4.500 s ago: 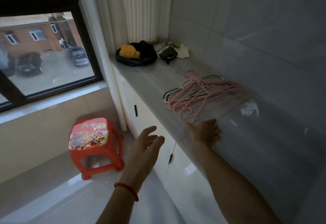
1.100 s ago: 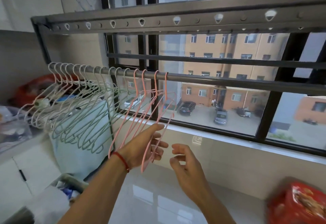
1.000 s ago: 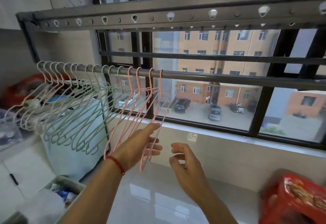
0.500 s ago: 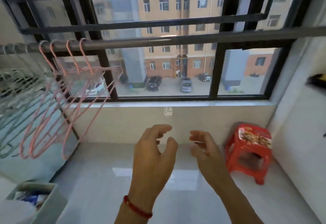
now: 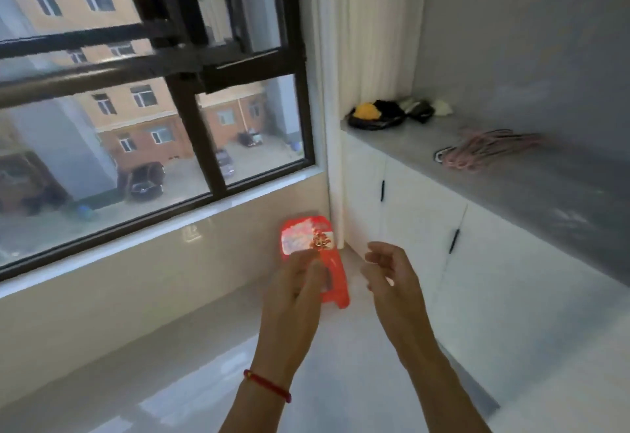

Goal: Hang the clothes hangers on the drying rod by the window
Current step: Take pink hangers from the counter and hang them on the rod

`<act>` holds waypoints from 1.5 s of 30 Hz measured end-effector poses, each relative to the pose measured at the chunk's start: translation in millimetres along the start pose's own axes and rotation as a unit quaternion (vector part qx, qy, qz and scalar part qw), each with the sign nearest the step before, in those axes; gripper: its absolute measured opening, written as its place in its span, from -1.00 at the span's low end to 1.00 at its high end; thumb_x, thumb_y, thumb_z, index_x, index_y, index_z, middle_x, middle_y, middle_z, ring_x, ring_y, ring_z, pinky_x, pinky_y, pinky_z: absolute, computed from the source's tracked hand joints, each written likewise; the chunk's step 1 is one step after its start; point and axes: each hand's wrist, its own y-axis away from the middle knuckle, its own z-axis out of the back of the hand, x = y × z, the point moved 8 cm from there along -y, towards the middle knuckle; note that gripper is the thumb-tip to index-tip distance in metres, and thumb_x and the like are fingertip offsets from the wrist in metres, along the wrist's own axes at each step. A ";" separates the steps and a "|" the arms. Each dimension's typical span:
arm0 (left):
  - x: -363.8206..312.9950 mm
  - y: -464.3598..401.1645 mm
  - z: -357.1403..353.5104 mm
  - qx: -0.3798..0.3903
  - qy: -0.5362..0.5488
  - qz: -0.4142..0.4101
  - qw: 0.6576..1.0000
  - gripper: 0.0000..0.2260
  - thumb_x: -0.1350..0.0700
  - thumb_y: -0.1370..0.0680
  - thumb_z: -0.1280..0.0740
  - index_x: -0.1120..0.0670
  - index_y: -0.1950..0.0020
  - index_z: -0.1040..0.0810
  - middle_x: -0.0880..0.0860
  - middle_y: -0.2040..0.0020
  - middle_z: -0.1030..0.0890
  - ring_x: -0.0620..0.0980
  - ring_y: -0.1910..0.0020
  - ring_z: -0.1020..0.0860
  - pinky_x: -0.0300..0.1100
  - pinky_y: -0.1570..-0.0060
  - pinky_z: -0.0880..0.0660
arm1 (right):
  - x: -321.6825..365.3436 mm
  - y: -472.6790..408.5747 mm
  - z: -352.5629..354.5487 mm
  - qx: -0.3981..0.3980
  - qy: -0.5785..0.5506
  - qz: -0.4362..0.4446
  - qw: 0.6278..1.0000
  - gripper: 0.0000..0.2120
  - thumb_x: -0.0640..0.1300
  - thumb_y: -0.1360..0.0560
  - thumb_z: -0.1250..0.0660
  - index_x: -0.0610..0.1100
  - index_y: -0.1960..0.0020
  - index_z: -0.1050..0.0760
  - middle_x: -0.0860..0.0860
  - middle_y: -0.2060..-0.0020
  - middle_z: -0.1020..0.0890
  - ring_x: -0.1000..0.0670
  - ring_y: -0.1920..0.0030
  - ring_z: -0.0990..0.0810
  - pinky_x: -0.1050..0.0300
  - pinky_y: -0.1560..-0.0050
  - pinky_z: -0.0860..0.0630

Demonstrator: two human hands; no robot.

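Dark metal drying rod (image 5: 85,81) crosses the window at left. Left hand (image 5: 296,299) and right hand (image 5: 392,282) hover empty, fingers loosely curled, before a red stool (image 5: 335,282). Pink hangers (image 5: 484,153) lie on the grey surface (image 5: 545,200), right.

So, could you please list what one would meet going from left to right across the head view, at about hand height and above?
Window → left hand → red stool → right hand → white cabinet → pink hangers on the counter.
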 end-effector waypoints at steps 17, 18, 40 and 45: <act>-30.1 -228.0 -257.3 0.213 -0.050 0.004 0.976 -0.72 -0.16 -0.53 -0.26 -0.20 -0.20 -0.61 0.23 -0.18 -0.64 0.22 -0.21 -0.58 0.14 -0.31 -0.50 | -77.2 -255.9 175.9 -0.228 0.093 -0.123 0.961 -0.58 -0.01 -0.53 -0.39 -0.02 -0.34 -0.41 0.05 -0.16 -0.56 0.10 -0.01 -0.58 0.22 0.12 -0.49; -28.6 -237.4 -271.1 0.216 -0.049 0.016 0.975 -0.71 -0.15 -0.55 -0.27 -0.18 -0.23 -0.61 0.16 -0.19 -0.64 0.20 -0.23 -0.58 0.15 -0.31 -0.50 | -85.8 -273.4 184.2 -0.223 0.103 -0.129 0.961 -0.54 0.01 -0.52 -0.41 -0.04 -0.37 -0.39 0.04 -0.20 -0.55 0.04 -0.05 -0.60 0.14 0.03 -0.54; 2.0 -311.4 -385.1 0.148 -0.102 0.101 0.979 -0.71 0.15 -0.64 -0.32 0.08 -0.36 -0.53 0.00 -0.21 -0.62 -0.28 -0.09 -0.54 -0.59 0.19 -0.38 | -177.5 -573.8 299.4 -0.139 0.403 -0.270 0.863 0.53 0.42 -0.12 -0.58 -0.37 -0.59 0.27 -0.33 -0.51 -0.22 -0.30 -0.48 -0.30 -0.20 -0.41 -0.33; -5.3 -281.9 -376.7 0.137 -0.048 0.112 0.983 -0.76 0.15 -0.63 -0.32 -0.04 -0.30 -0.53 -0.08 -0.10 -0.64 -0.22 0.02 -0.57 -0.46 0.23 -0.44 | -160.9 -536.0 316.9 -0.203 0.288 -0.221 0.909 0.38 0.18 -0.27 -0.63 -0.31 -0.61 0.29 -0.34 -0.56 -0.09 -0.35 -0.56 -0.12 -0.22 -0.48 -0.33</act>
